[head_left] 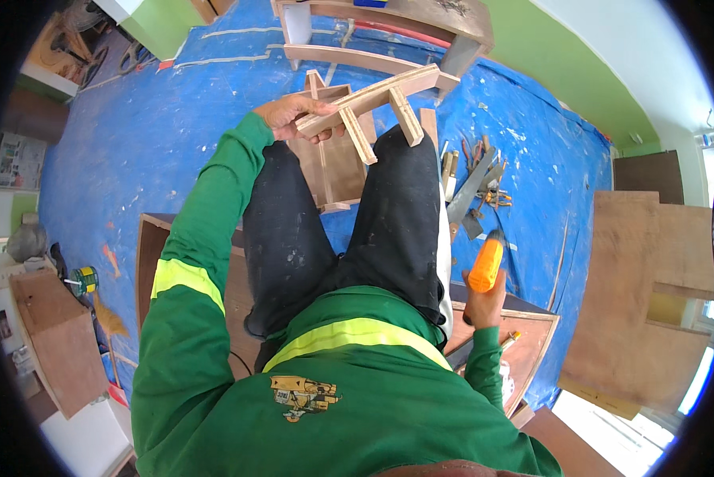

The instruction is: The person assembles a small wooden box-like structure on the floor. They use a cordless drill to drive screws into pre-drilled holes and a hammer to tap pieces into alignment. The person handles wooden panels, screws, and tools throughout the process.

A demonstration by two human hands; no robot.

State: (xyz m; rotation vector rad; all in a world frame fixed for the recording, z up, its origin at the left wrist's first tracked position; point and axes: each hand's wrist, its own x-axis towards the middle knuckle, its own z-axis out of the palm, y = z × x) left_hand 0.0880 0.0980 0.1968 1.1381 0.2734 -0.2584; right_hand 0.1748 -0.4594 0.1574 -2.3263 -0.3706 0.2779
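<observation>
My left hand (293,118) grips one end of a wooden frame piece (373,94), a plywood strip with two short legs jutting from it. It is held up above my knees, with one leg near my right knee. In my right hand (484,306), low by my right hip, is an orange and black power drill (486,266), its dark nose pointing forward. The fingers around its handle are partly hidden. Beneath the frame piece, between my legs, a wooden box frame (321,171) lies on the floor, partly covered by my legs and the piece.
A blue sheet (126,183) covers the floor. To my right lie a handsaw (468,195) and several hand tools (492,175). Ahead stands a wooden bench-like unit (436,20). Plywood panels (619,270) are at the far right; a green can (84,280) stands at the left.
</observation>
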